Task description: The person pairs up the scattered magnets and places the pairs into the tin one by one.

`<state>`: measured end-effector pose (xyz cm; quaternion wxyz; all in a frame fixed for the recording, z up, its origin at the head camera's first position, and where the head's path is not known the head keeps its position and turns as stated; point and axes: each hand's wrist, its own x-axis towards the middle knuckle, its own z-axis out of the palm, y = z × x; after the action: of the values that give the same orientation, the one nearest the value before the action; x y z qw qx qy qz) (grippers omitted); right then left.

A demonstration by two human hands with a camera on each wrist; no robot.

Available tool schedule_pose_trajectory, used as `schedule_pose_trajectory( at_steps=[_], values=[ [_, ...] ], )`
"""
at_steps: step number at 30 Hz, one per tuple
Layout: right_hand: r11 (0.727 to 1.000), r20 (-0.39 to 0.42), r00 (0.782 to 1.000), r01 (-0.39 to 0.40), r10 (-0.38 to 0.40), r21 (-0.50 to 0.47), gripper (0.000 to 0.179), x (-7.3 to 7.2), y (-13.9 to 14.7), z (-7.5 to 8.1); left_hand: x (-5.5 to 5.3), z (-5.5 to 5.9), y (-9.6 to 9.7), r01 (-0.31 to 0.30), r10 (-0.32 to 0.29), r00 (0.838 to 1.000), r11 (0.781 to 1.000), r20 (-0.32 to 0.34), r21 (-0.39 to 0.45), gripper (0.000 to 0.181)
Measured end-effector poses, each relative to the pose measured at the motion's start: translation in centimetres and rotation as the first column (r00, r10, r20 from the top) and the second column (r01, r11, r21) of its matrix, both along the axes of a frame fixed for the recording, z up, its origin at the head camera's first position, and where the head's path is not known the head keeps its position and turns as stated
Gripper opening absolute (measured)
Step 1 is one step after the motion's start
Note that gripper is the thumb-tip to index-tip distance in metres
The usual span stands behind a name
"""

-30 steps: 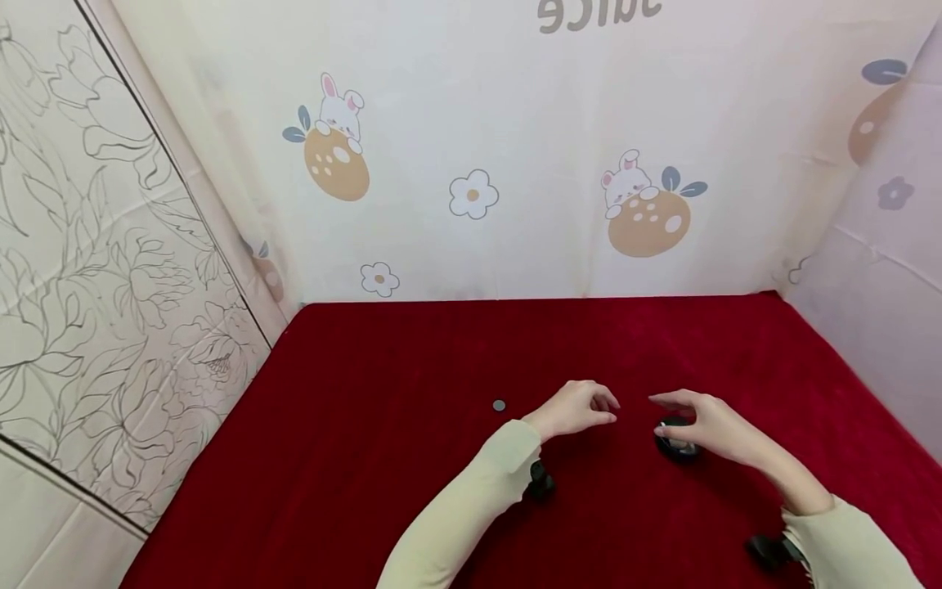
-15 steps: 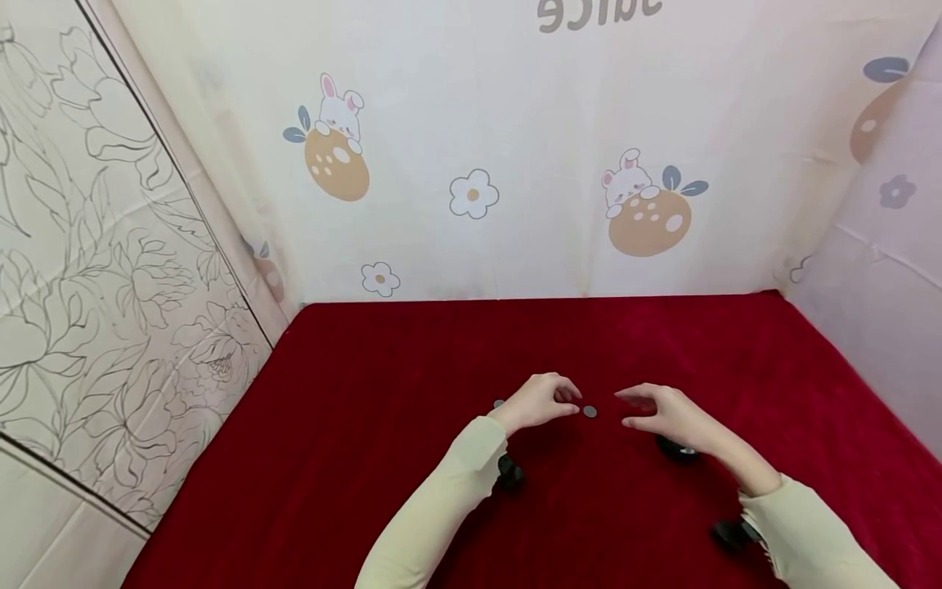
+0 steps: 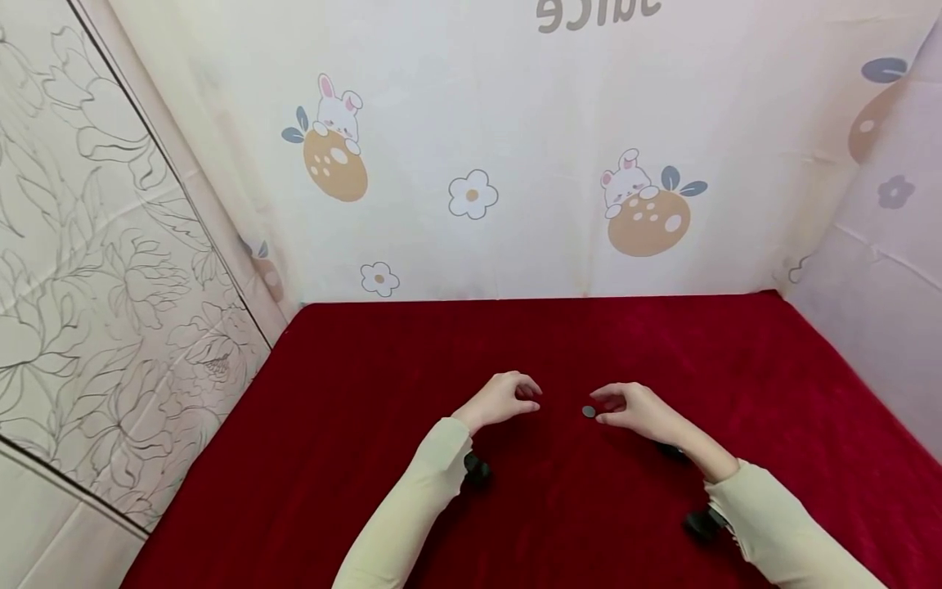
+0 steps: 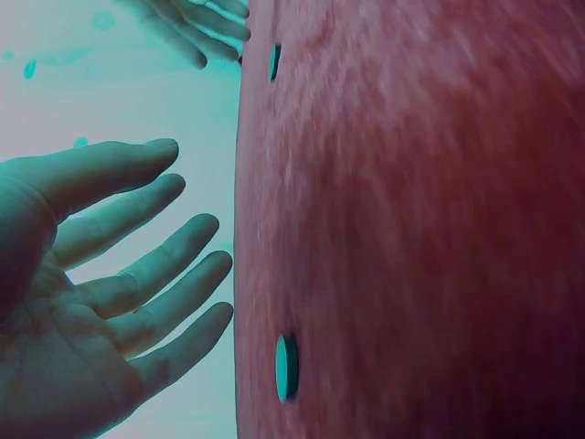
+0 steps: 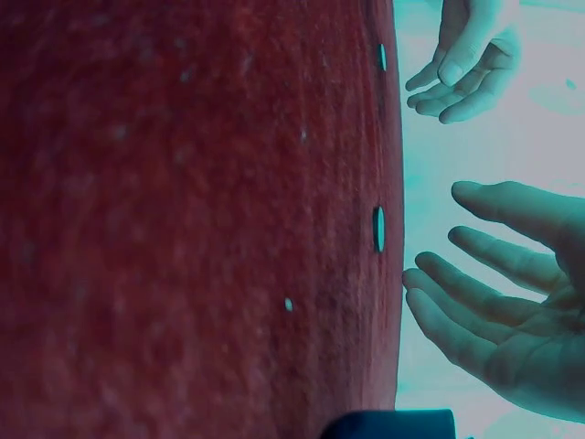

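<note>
A small grey disc (image 3: pixel 589 411) lies flat on the red cloth in the head view, right at the fingertips of my right hand (image 3: pixel 639 411). That hand hovers with fingers spread and grips nothing, as the right wrist view confirms. My left hand (image 3: pixel 500 398) is held over the cloth to the left, its fingers apart and empty. A second disc (image 4: pixel 287 368) shows below the left fingers in the left wrist view; the left hand covers it in the head view. Partly hidden under my right wrist is a black round object (image 3: pixel 671 451).
Red cloth (image 3: pixel 412 360) covers the whole table. Pale printed curtains (image 3: pixel 515 237) stand along the back and right, and a flower-patterned panel (image 3: pixel 110 270) is on the left. A dark camera mount (image 3: pixel 702 525) hangs under the right wrist.
Both hands have moved left across the cloth. The disc now by my right fingers came into view as the left hand moved off it; the left hand now covers the other disc.
</note>
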<state>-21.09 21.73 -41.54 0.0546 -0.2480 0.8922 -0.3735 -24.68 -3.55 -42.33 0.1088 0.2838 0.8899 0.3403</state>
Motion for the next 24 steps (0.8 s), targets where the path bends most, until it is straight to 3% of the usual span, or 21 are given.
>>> schedule_pose_trajectory(
  at_steps=[13, 24],
  values=[
    [1.0, 0.026, 1.0, 0.004, -0.004, -0.031, 0.033, -0.9, -0.8, -0.8, -0.7, -0.9, -3.1, -0.038, 0.038, 0.999, 0.999, -0.007, -0.031, 0.024],
    [1.0, 0.028, 1.0, -0.004, 0.004, 0.006, 0.035, -1.7, -1.0, -1.5, -0.8, -1.3, -3.8, -0.047, 0.048, 0.999, 0.997, 0.014, -0.067, 0.025]
  ],
)
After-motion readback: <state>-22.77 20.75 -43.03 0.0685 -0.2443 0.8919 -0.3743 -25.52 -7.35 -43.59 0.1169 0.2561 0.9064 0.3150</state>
